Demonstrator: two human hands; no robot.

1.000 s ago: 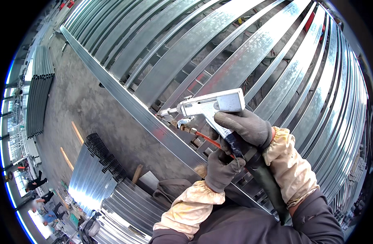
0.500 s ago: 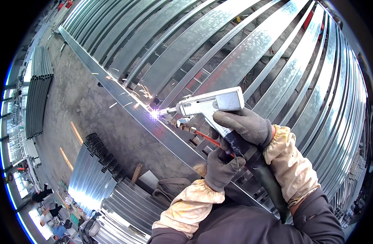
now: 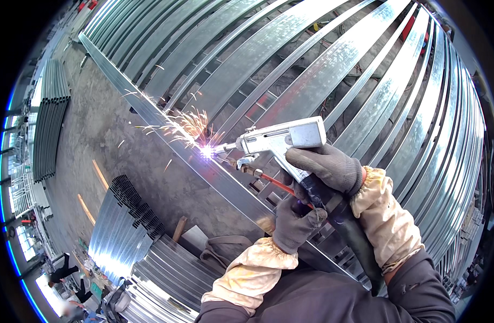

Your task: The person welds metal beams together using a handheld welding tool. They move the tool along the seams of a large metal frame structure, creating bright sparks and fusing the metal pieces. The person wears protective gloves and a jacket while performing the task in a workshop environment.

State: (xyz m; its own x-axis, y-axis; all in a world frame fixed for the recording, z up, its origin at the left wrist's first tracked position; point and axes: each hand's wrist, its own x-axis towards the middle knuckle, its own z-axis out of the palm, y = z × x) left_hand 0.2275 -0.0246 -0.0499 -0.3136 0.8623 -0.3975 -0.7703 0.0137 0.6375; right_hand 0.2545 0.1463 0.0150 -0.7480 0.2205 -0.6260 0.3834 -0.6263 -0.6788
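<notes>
My right hand (image 3: 333, 168), in a grey glove, is wrapped round the black-taped grip of a silver handheld welding gun (image 3: 282, 136). The gun's nozzle points left at a bright violet-white weld spot (image 3: 207, 152) on the edge of a long galvanized steel rail (image 3: 220, 180). Orange sparks (image 3: 190, 126) fly up and left from it. Below the right hand, my gloved left hand (image 3: 296, 223) is closed on an orange tube (image 3: 276, 183) that runs beside the gun to a metal fitting near the nozzle. A thick black cable (image 3: 360, 253) hangs from the grip past my right forearm.
Galvanized slats (image 3: 311, 81) run from the rail to the far right, with gaps between them. At lower left lie stacked steel profiles (image 3: 123, 226) and wooden strips (image 3: 100, 175). Another profile stack (image 3: 52, 121) stands far left. People are at the lower left edge.
The spark spray has grown much larger above the weld spot. The gun and both hands have shifted very slightly right; their grips are unchanged.
</notes>
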